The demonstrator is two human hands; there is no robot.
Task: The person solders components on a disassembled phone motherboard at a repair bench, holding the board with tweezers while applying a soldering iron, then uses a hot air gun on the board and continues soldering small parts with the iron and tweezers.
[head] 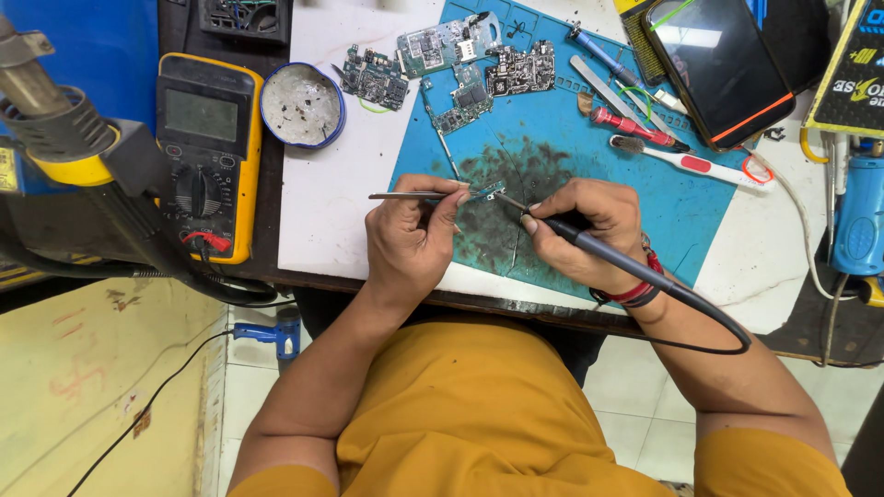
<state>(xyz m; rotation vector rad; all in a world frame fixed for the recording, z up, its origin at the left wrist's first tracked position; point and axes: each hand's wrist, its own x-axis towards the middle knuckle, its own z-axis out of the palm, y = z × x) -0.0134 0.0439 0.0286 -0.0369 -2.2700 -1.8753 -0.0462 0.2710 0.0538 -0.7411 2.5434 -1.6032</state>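
Small circuit board piece (488, 191) sits on the scorched middle of a blue work mat (700, 221), pinned by tweezers (414, 195) that the left hand (410, 241) pinches closed from nine o'clock, while the right hand (580, 230) wraps fully round a soldering iron (552, 224) whose tip meets the piece from three o'clock. A slip of the tweezers could let the tiny part skid, and a lingering tip may lift its pads or burn the fingers close by. More circuit boards (460, 64) lie at twelve o'clock, a toothbrush (686, 161) at two, a yellow multimeter (207, 152) at nine; the iron's cord (709, 317) trails off the table edge, easily snagged.
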